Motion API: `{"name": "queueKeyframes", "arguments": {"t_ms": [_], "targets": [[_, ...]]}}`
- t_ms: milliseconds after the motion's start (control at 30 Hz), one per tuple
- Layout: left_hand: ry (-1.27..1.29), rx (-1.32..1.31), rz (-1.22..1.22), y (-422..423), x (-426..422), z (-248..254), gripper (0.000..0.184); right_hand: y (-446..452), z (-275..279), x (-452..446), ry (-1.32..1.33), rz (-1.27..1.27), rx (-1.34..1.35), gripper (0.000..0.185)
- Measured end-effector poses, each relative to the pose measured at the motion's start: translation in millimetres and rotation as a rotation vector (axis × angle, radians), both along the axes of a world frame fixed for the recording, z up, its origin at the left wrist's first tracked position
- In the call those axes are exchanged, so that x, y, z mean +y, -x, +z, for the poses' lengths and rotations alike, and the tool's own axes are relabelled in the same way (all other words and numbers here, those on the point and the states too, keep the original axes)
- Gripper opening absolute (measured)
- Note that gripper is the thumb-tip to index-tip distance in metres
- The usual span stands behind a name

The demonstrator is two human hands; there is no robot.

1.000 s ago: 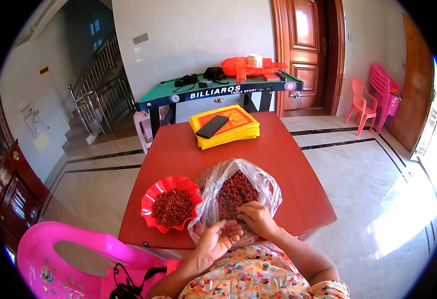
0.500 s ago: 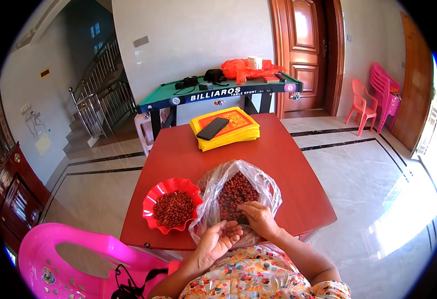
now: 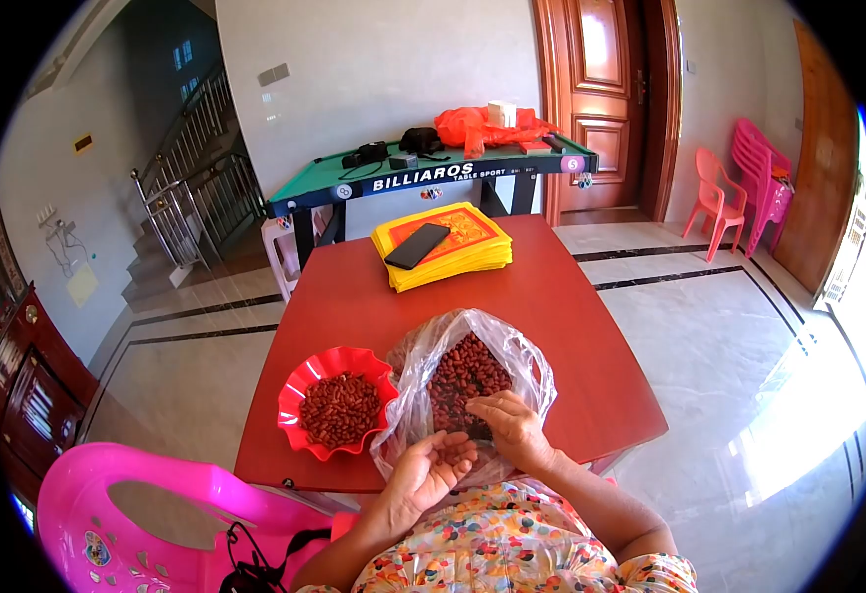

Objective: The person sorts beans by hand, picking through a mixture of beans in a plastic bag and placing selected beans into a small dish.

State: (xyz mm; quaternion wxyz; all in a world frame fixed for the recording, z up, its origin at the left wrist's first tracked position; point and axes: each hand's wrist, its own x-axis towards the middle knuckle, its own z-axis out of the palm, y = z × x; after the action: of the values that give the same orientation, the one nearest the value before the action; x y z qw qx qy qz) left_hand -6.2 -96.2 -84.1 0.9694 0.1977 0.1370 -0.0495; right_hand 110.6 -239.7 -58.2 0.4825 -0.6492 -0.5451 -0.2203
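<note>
A clear plastic bag [image 3: 529,368] stands open on the red table, with dark reddish-brown beans or nuts [image 3: 462,374] inside. My right hand [image 3: 514,428] is over the bag's near side, back up, its fingers stretched to the left; its thumb side is mostly hidden. My left hand [image 3: 431,472] lies palm up at the bag's near left edge, fingers loosely curled and apart. Nothing large rests in it; small pieces cannot be made out. Left of the bag, a red wavy-rimmed bowl [image 3: 297,376] holds more of the same pieces [image 3: 342,410].
A black phone [image 3: 417,246] lies on a yellow stack of paper [image 3: 453,274] at the far side of the red table [image 3: 591,366]. Behind stands a small billiard table [image 3: 354,193] bearing a red plastic bag [image 3: 482,128]. A pink chair [image 3: 107,474] is at lower left.
My right hand's fingers go from bent together over the pieces to straighter. My left hand stays palm up, nearly in place. The view has shifted slightly.
</note>
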Motion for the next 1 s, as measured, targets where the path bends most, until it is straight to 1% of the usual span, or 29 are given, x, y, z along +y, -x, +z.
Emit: {"name": "queueKeyframes", "arguments": {"t_ms": [167,233,267,300,400,433,500,533,567,600,700,767,867,967,1000], "targets": [[-0.007,0.003,-0.015,0,0,1,0.03,18,16,-2,0.005,0.102,0.02,0.035],[0.049,-0.114,-0.037,-1,0,-1,0.027,26,22,-3,0.004,0.18,0.037,0.04],[0.022,-0.102,-0.042,-1,-1,1,0.023,25,19,-1,-0.02,0.225,0.01,0.041],[-0.042,-0.051,-0.007,-1,-4,6,0.021,27,21,-4,0.024,0.222,0.006,0.042],[-0.013,-0.082,0.002,-6,-2,0,0.021,27,17,-2,0.068,0.293,-0.001,0.044],[0.006,-0.096,-0.007,-3,-2,0,0.022,31,20,-3,0.093,0.375,0.117,0.045],[0.048,-0.146,-0.028,-2,-2,1,0.024,26,16,1,0.024,0.305,0.041,0.044],[0.012,-0.083,-0.017,-1,-4,4,0.026,23,14,-2,0.041,0.261,0.081,0.041],[-0.027,-0.022,-0.007,0,-5,9,0.029,21,18,-4,0.086,0.179,0.186,0.034],[0.016,0.005,0.015,1,-6,12,0.035,15,16,-5,0.083,0.111,0.182,0.03],[0.01,-0.017,0.012,1,-5,10,0.035,-4,8,-9,0.126,-0.064,0.204,0.021],[0.0,-0.005,0.021,0,-5,9,0.035,-12,1,-10,0.158,-0.154,0.195,0.021],[-0.068,-0.01,0.031,2,-8,9,0.035,-14,-1,-12,0.234,-0.175,0.236,0.023],[-0.07,-0.011,0.03,2,-8,9,0.035,-12,-3,-11,0.27,-0.17,0.202,0.025],[-0.071,-0.01,0.03,2,-8,9,0.035,-13,-4,-12,0.31,-0.152,0.199,0.028]]}}
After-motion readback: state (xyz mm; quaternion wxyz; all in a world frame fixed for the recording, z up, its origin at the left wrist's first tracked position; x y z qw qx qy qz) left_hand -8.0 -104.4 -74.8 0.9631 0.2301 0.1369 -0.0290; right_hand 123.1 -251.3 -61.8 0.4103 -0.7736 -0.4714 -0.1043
